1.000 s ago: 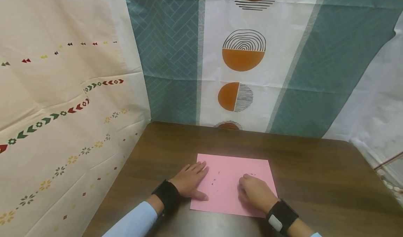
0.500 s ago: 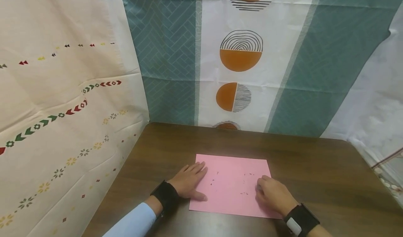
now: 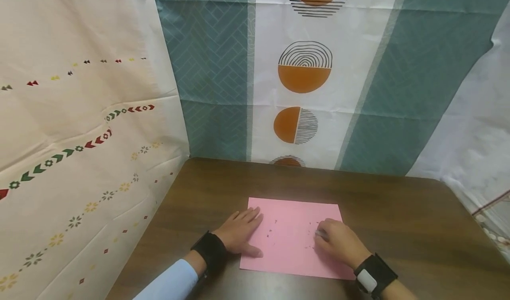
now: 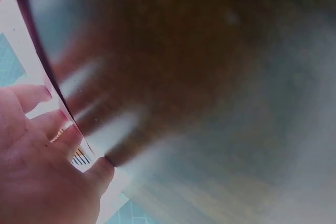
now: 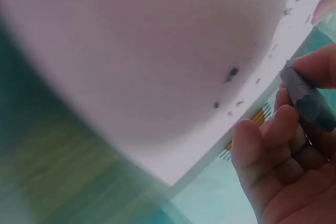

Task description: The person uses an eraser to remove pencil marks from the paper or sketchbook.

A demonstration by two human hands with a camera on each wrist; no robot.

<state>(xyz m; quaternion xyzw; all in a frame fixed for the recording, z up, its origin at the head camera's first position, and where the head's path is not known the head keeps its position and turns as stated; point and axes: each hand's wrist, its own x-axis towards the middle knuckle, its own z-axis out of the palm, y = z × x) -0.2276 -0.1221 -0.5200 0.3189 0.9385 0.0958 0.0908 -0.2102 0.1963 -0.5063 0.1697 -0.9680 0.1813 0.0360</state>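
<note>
A sheet of pink paper (image 3: 290, 258) lies on the brown table, with several small dark crumbs (image 3: 269, 231) scattered over it. My left hand (image 3: 240, 234) rests flat with fingers spread across the sheet's left edge. Over the right part of the paper, my right hand (image 3: 340, 243) pinches a small, worn, dark grey eraser (image 3: 322, 235). In the right wrist view the thumb and curled fingers grip this eraser (image 5: 307, 97), and dark crumbs (image 5: 232, 74) dot the paper. The left wrist view shows the fingers of the left hand (image 4: 47, 150) at the paper's edge.
The wooden table (image 3: 406, 229) extends beyond the paper on all sides. A patterned cream cloth (image 3: 79, 127) hangs at the left. Behind the table hangs a green and white curtain (image 3: 217, 69) with orange circles.
My right hand with the eraser has moved right across the paper, then slightly back left. Crumbs near it on the right side have come into view. The left hand has stayed in place.
</note>
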